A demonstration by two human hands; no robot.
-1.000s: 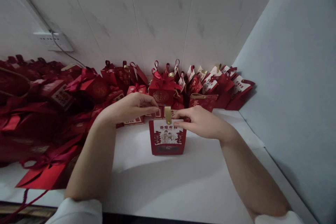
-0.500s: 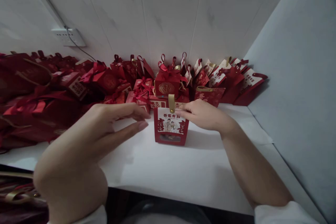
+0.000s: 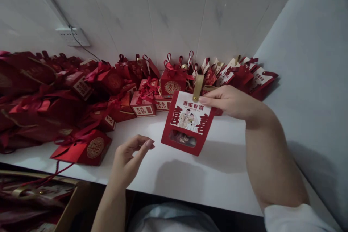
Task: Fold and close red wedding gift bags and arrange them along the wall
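The fingers (image 3: 209, 100) of the right hand (image 3: 233, 103) pinch the top right corner of a red gift box (image 3: 187, 123), thumb hidden behind it and fingertips lying on the front face just beside the gold strap (image 3: 198, 87) that stands up from the box's top edge. The box hangs tilted in the air above the white counter (image 3: 190, 185), its lower end towards the person, casting a shadow on the surface beneath; its front shows a white label with red characters and a small drawing of a couple, and below that a clear window (image 3: 182, 138) with something dark inside. The left hand (image 3: 127, 159) holds nothing: its fingers (image 3: 146, 144) are loosely curled and spread, palm turned up, near the box's lower left corner but apart from it. Further left on the counter lies a flat red box with a gold medallion (image 3: 84, 148) and a ribbon. Behind, a crowded row of red ribboned boxes and bags (image 3: 141, 90) runs along the foot of the white tiled wall (image 3: 168, 14), piled higher at the far left. A wall socket (image 3: 72, 36) with a cable sits above the pile. A pale grey panel (image 3: 312, 61) closes the counter on the right, and an open cardboard carton (image 3: 67, 206) shows below the counter edge at lower left.
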